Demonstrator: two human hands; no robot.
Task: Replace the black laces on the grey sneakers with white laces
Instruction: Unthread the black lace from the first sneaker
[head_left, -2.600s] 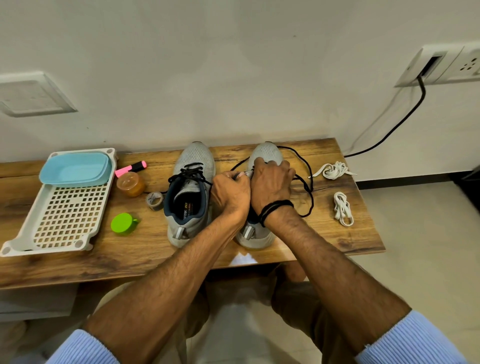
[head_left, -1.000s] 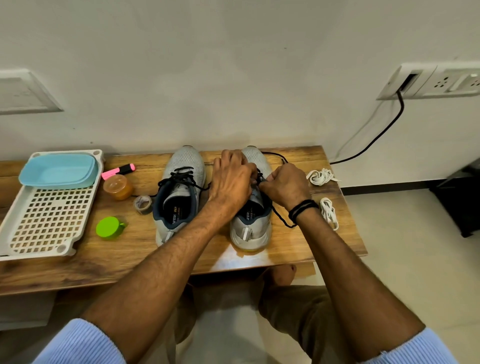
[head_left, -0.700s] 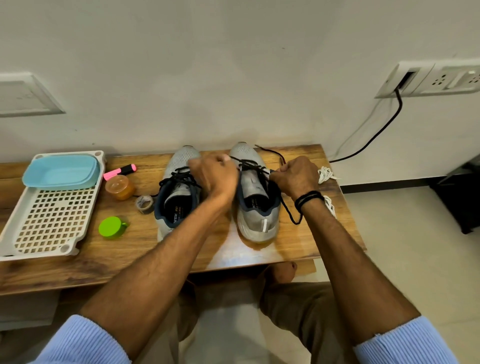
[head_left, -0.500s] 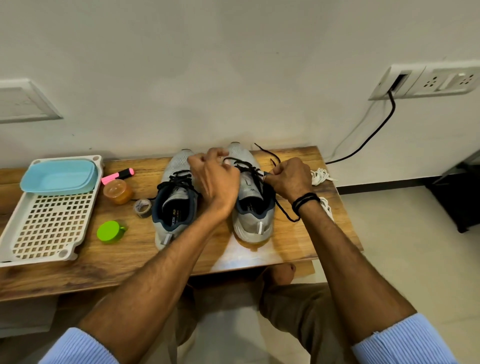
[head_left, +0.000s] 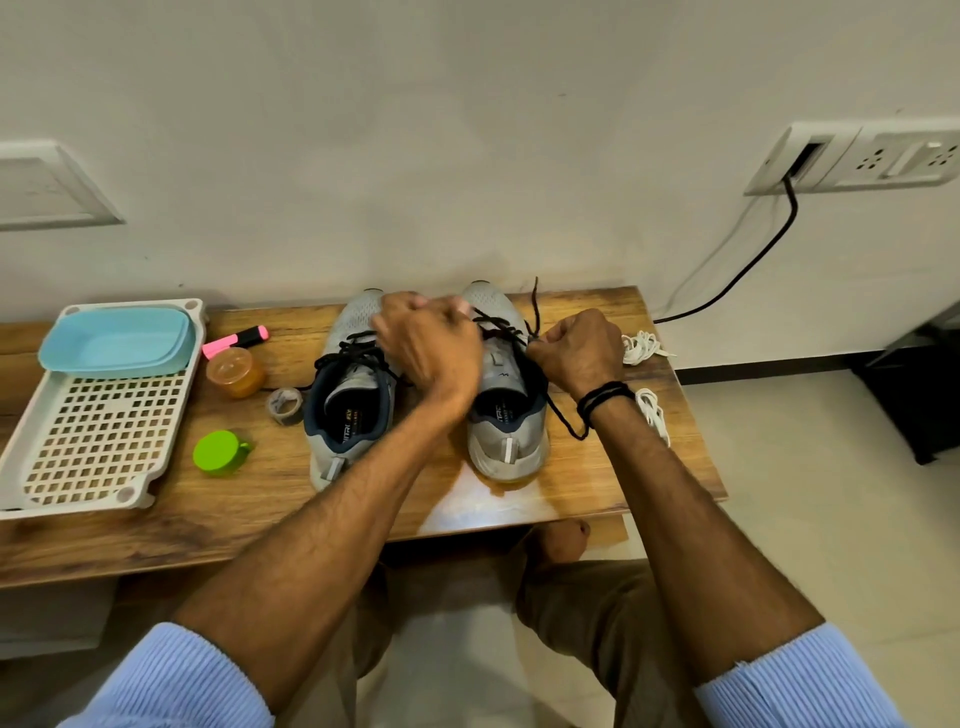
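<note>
Wooden bench (head_left: 597, 467) by the wall: the right-hand grey sneaker (head_left: 511, 436) lies heel towards us, toe far. Our right hand (head_left: 576, 353) grips its black lace (head_left: 501, 326) just beside the eyelets. Our left hand (head_left: 431, 343) curls at the toe end; we cannot tell whether it pinches the lace. White laces (head_left: 641, 345) lie further right.

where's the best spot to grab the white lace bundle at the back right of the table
Probably pinch the white lace bundle across its bunched middle, not the loose tail trailing right. It lies flat on the table, so come from above and the right; the right hand, gripping the black lace, crowds its left side.
</note>
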